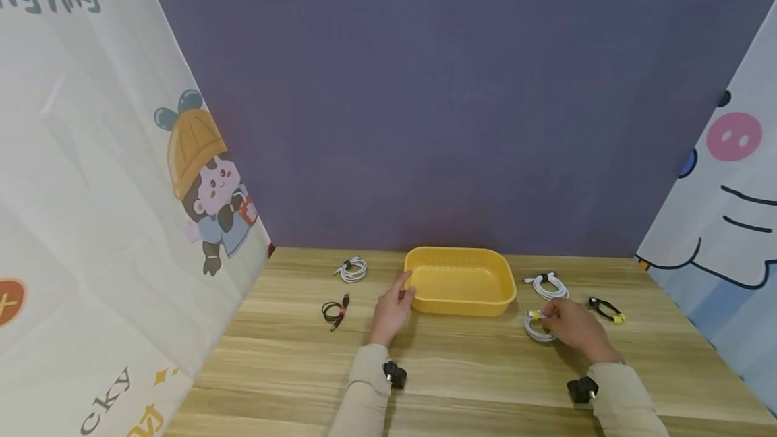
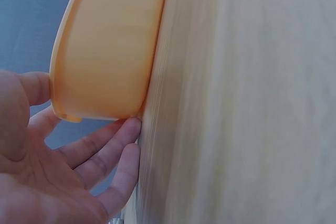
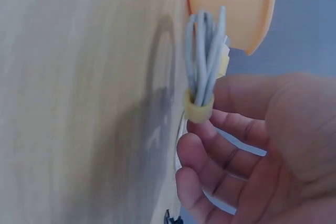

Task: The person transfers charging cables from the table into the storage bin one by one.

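Observation:
In the head view, my left hand (image 1: 390,312) is at the left end of a yellow plastic basket (image 1: 461,307). Its thumb and index finger touch the basket near the rim; the other fingers are extended beside the wall in the left wrist view. Right of the basket, my right hand (image 1: 577,329) pinches a coiled white cable (image 1: 537,336) bundled with a yellow strap (image 3: 198,109). The right wrist view shows this coil standing on edge just off the wooden table, its shadow beside it. The tip of the index finger is hidden behind the coil.
Behind the right hand lies a white cable (image 1: 552,288) with a black tie. Farther right is a black cable (image 1: 603,307) with a yellow tie. Left of the basket are another coiled white cable (image 1: 353,271) and a black cable (image 1: 332,314) with a pink tie. A dark panel (image 1: 425,100) borders the table's back.

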Motion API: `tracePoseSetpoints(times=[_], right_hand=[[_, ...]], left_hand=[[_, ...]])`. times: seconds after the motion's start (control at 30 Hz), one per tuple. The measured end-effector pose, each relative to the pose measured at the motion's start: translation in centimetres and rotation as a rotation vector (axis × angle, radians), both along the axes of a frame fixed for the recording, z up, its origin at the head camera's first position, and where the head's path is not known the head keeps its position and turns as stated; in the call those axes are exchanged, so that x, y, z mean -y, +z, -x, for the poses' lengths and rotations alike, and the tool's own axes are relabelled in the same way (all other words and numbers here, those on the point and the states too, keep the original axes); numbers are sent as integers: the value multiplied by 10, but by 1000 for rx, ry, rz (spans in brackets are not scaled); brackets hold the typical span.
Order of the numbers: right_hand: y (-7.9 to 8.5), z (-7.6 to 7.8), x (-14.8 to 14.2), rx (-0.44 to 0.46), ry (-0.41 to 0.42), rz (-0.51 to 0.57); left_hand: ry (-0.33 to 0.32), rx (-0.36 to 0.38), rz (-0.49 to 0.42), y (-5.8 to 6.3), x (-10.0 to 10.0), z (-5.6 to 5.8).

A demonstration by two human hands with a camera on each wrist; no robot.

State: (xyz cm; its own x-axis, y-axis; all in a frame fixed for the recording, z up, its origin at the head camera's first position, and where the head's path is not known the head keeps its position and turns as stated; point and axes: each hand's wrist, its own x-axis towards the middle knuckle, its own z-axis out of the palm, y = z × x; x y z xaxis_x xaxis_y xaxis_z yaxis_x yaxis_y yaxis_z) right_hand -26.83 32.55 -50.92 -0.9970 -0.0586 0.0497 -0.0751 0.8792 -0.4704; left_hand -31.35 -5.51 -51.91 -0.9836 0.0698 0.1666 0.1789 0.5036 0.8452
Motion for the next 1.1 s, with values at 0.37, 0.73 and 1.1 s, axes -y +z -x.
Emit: tracePoseSetpoints(times=[0.37,0.73,1.1], right_hand=[[19,3,10,-42,-36,39],[34,5,20,-74,-82,60],[44,13,33,-105,-86,82]], left_hand=[[-2,2,-4,-2,1,1],[1,10,1,-1,2,1],[-3,6,6,-2,2,3]])
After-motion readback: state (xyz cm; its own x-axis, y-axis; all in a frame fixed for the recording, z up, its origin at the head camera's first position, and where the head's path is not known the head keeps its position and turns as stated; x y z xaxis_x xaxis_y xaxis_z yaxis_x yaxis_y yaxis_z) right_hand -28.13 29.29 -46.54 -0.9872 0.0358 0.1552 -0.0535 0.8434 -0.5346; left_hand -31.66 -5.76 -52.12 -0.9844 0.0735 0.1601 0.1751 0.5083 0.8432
